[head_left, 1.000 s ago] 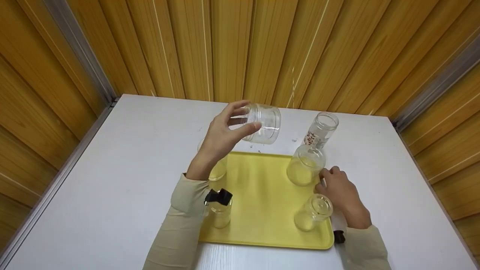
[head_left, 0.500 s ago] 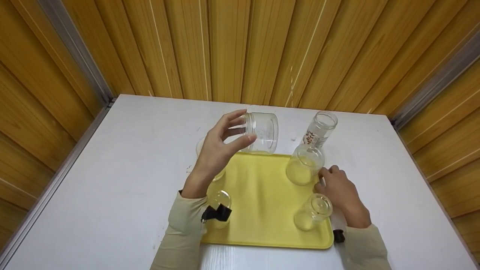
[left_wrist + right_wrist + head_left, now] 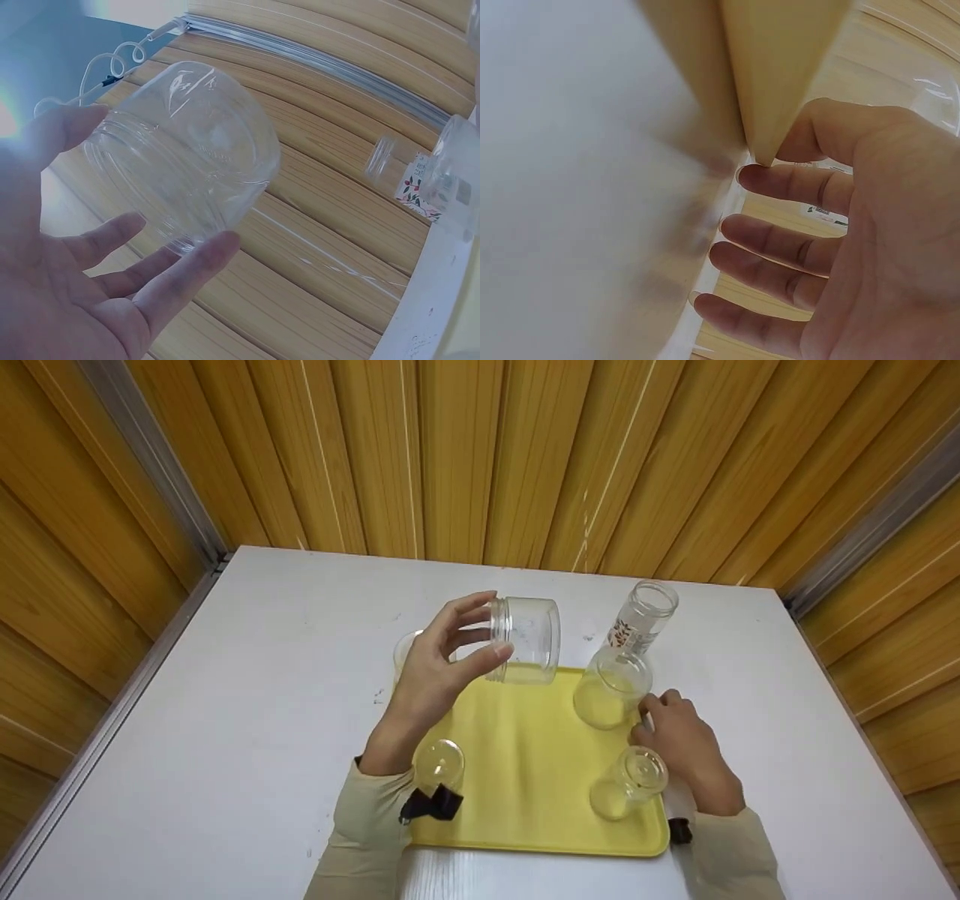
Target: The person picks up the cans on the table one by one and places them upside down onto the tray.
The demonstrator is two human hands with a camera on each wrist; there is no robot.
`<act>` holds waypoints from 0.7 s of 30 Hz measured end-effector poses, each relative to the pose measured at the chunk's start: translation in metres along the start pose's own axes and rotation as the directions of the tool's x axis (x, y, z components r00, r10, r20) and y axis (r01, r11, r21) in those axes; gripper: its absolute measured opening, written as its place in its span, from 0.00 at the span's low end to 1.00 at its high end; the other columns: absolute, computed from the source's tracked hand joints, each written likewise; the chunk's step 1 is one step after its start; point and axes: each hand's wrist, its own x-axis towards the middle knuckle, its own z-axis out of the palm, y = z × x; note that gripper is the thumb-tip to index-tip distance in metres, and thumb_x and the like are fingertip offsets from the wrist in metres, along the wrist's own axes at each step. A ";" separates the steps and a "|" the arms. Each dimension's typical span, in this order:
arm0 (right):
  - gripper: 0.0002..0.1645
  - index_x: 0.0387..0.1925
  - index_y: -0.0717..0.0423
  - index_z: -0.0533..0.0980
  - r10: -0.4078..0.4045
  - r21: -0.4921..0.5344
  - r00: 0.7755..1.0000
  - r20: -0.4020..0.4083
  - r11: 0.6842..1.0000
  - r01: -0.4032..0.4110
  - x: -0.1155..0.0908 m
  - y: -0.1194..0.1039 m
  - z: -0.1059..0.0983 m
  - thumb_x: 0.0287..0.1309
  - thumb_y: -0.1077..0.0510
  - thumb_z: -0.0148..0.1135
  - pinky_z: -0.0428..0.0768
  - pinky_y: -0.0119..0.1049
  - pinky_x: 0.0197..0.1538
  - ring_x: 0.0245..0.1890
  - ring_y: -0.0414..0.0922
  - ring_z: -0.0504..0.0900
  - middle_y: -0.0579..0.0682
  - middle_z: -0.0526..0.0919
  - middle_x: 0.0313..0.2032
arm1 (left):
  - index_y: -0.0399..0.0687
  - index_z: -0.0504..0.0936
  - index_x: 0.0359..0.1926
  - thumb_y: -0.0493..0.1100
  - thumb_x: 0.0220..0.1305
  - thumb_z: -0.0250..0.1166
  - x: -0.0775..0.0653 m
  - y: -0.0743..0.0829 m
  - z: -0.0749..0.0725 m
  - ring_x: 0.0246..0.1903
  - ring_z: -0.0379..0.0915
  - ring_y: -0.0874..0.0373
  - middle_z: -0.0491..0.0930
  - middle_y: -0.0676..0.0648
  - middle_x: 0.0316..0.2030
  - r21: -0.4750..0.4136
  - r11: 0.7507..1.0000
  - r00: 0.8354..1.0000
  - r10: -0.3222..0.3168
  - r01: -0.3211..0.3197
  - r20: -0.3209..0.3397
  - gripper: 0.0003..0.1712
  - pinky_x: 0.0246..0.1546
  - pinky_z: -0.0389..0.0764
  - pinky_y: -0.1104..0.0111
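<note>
My left hand (image 3: 431, 679) grips a wide clear jar (image 3: 534, 637) by its threaded neck, thumb on one side and fingers on the other. The jar is turned sideways above the far edge of the yellow tray (image 3: 517, 780), its base pointing right. Seen from the left wrist, the jar (image 3: 187, 150) looks see-through, with nothing visible inside. At the tray's right edge, my right hand (image 3: 679, 739) pinches the rim between thumb and index finger. The right wrist view shows the other fingers (image 3: 780, 244) extended below that edge.
A large clear jar (image 3: 609, 697) and a smaller glass jar (image 3: 628, 786) stand on the tray's right side. Behind them is a bottle with a red leaf print (image 3: 646, 615). Along the left are a rounded glass (image 3: 441, 761) and another partly hidden jar (image 3: 407, 649).
My left hand has come down and nearer with the jar, which has levelled out and now overlaps the tray's far edge. The right hand stays at the tray rim.
</note>
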 end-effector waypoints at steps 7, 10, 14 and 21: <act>0.17 0.51 0.63 0.78 0.009 0.014 1.000 0.007 1.000 -0.009 0.000 0.002 0.000 0.68 0.55 0.62 0.80 0.60 0.37 0.48 0.64 0.76 0.67 0.75 0.50 | 0.48 0.73 0.75 0.49 0.64 0.73 -0.003 0.001 0.002 0.63 0.76 0.47 0.76 0.41 0.66 0.006 1.000 1.000 -0.005 0.005 0.013 0.40 0.55 0.84 0.53; 0.18 0.51 0.65 0.78 0.009 0.038 1.000 -0.002 0.999 -0.009 0.000 0.003 -0.002 0.69 0.55 0.61 0.80 0.61 0.40 0.49 0.64 0.77 0.67 0.76 0.50 | 0.48 0.73 0.75 0.49 0.64 0.73 -0.003 0.000 0.002 0.63 0.76 0.47 0.76 0.41 0.66 0.008 1.000 1.000 -0.003 0.003 0.016 0.39 0.55 0.84 0.53; 0.23 0.58 0.70 0.76 0.031 0.090 0.999 -0.033 0.996 -0.028 -0.002 0.002 -0.009 0.73 0.55 0.58 0.80 0.65 0.49 0.54 0.67 0.78 0.69 0.78 0.54 | 0.49 0.73 0.74 0.49 0.64 0.73 -0.005 0.002 0.000 0.63 0.77 0.48 0.76 0.42 0.66 0.015 1.000 1.000 -0.007 0.007 0.013 0.39 0.54 0.84 0.53; 0.23 0.62 0.71 0.74 0.076 0.215 0.940 -0.332 0.977 -0.003 -0.011 -0.021 -0.046 0.74 0.59 0.60 0.83 0.50 0.50 0.53 0.64 0.82 0.69 0.78 0.57 | 0.48 0.73 0.73 0.51 0.64 0.73 -0.009 0.008 -0.003 0.63 0.76 0.50 0.76 0.43 0.66 0.014 1.000 1.000 0.003 -0.003 0.001 0.39 0.55 0.84 0.53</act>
